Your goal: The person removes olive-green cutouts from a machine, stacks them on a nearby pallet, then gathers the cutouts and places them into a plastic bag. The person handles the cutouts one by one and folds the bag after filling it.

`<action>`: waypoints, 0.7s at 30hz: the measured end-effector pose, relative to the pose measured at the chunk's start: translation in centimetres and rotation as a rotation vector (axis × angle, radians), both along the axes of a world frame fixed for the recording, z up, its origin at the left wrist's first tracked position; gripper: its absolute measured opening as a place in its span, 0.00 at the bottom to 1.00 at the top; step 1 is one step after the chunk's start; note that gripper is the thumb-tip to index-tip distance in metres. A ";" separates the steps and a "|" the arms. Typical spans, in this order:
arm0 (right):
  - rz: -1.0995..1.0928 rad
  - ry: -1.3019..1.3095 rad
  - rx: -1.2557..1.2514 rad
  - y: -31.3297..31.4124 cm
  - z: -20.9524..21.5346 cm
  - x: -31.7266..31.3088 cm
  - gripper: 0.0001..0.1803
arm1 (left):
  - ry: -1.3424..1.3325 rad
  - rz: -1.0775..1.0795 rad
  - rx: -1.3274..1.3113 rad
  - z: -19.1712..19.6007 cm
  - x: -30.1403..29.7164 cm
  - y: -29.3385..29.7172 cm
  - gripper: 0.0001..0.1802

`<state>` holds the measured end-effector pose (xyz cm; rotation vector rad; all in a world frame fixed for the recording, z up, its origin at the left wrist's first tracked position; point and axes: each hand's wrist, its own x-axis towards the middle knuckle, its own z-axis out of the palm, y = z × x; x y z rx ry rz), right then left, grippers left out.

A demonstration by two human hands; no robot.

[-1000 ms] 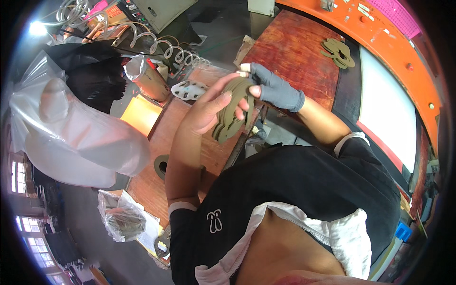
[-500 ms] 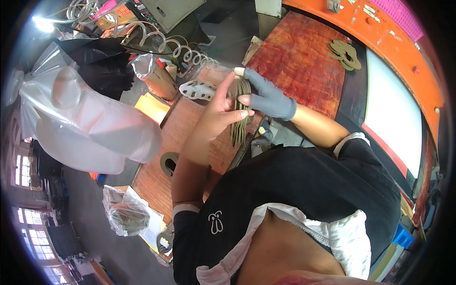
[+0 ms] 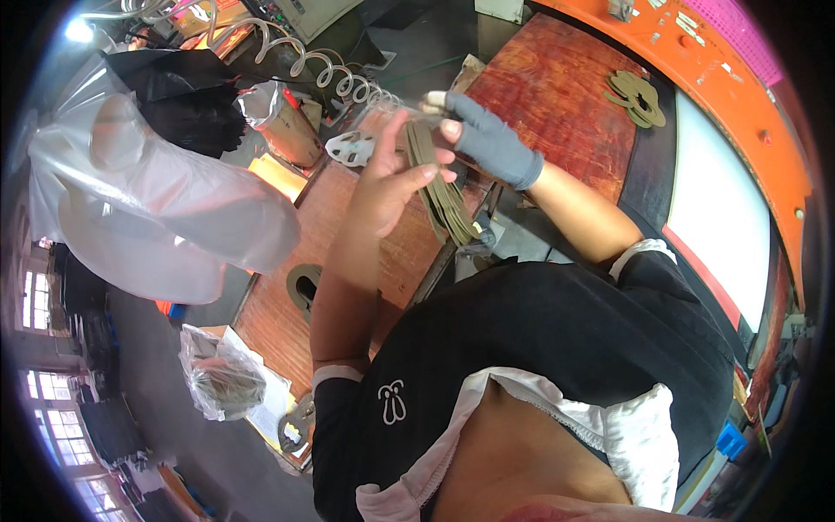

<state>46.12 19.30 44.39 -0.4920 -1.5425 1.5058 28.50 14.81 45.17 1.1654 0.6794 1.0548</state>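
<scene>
So both hands are up in front of the chest over the wooden bench (image 3: 348, 252), working one stack of thin olive-green flat cut pieces (image 3: 439, 187). The bare left hand (image 3: 391, 178) has its grip closed round the stack, thumb on the near face and fingers curled over the far side, pinching it roughly mid-length. The right hand (image 3: 487, 139), in a grey fingerless glove, pinches the top end of the same stack between thumb and fingertips, grip nearly shut. The stack is held edge-on, so you mostly see the layered edges. Its long axis runs from upper left, near the right fingertips, down to lower right, where the loose ends fan out a bit above the bench edge. A white cut-out piece (image 3: 350, 148) lies on the bench just left of the hands. More olive pieces (image 3: 637, 96) sit on the red-brown surface (image 3: 557, 96), well apart.
</scene>
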 end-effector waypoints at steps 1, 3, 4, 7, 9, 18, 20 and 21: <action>-0.013 0.063 0.009 0.1 0.0 0.1 0.32 | -0.043 -0.069 0.024 0.1 -0.4 0.2 0.40; 0.105 -0.027 0.054 0.5 -0.2 0.3 0.33 | -0.112 -0.170 0.022 0.4 -1.2 0.6 0.40; 0.198 -0.019 0.045 0.6 -0.3 0.3 0.30 | -0.091 -0.213 0.053 0.5 -1.4 0.7 0.39; 0.243 -0.019 0.036 0.7 -0.8 -0.3 0.23 | -0.052 -0.353 0.102 1.0 -1.9 0.9 0.40; 0.195 -0.026 0.036 0.6 -0.8 -0.7 0.20 | -0.061 -0.329 0.091 1.4 -2.1 0.7 0.42; 0.247 0.156 0.005 0.3 1.7 0.2 0.24 | 0.019 -0.288 0.249 0.1 -2.8 -1.1 0.33; 0.286 0.111 0.016 0.1 2.2 -0.1 0.27 | 0.065 -0.339 0.172 -0.3 -3.4 -1.6 0.32; 0.283 0.107 0.021 -0.1 2.4 -0.4 0.30 | 0.093 -0.359 0.152 -0.3 -3.7 -1.8 0.32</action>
